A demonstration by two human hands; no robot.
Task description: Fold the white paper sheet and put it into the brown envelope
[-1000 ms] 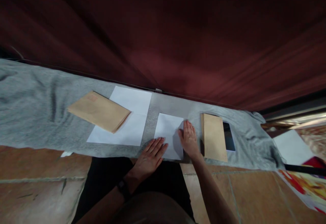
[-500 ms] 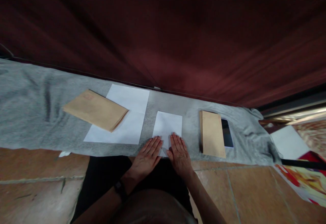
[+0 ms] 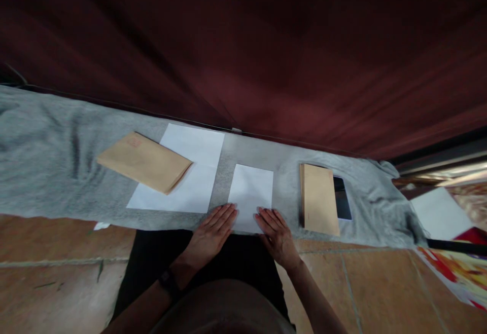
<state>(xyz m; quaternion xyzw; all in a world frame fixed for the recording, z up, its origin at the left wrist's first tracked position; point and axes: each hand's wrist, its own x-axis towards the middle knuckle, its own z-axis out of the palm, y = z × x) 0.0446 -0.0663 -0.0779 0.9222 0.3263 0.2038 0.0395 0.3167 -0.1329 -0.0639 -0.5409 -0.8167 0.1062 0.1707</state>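
Observation:
A folded white sheet (image 3: pixel 251 192) lies on a grey cloth (image 3: pixel 57 161) straight in front of me. My left hand (image 3: pixel 211 232) lies flat, fingers stretched out, with its fingertips at the sheet's near left corner. At the near right corner my right hand (image 3: pixel 276 235) rests flat too, fingers spread on the sheet's edge. Neither hand holds anything. A larger white sheet (image 3: pixel 190 172) lies to the left with a brown envelope (image 3: pixel 144 161) on top of it.
A stack of brown envelopes (image 3: pixel 319 199) lies to the right, beside a dark phone (image 3: pixel 342 199). A dark red curtain (image 3: pixel 266 60) hangs behind the cloth. Tiled floor (image 3: pixel 57 268) runs along the near side. White paper (image 3: pixel 441 215) and a colourful print (image 3: pixel 460 268) lie far right.
My right hand slid from the sheet's right side, next to the envelope stack, back to its near edge. Both hands drew slightly toward me; the sheet stays flat.

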